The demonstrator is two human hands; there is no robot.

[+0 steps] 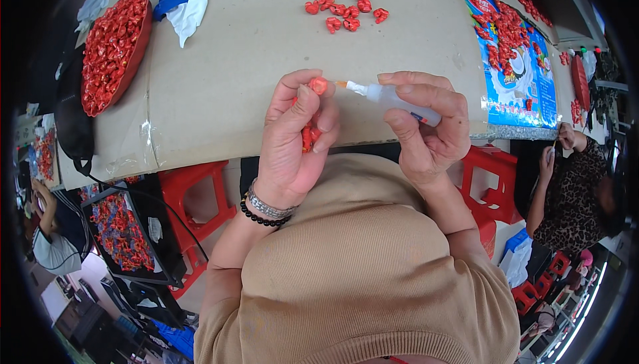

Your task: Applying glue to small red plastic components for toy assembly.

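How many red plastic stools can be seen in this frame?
2 clearly: one red stool under the table edge at the person's left, another red stool at their right. Smaller red ones far lower right may be more.

Cardboard-covered table (219,91), red plastic stools (193,191)

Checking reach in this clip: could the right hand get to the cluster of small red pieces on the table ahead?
Probably yes: bare cardboard lies between the right hand and the red pieces, but it holds a small squeeze bottle.
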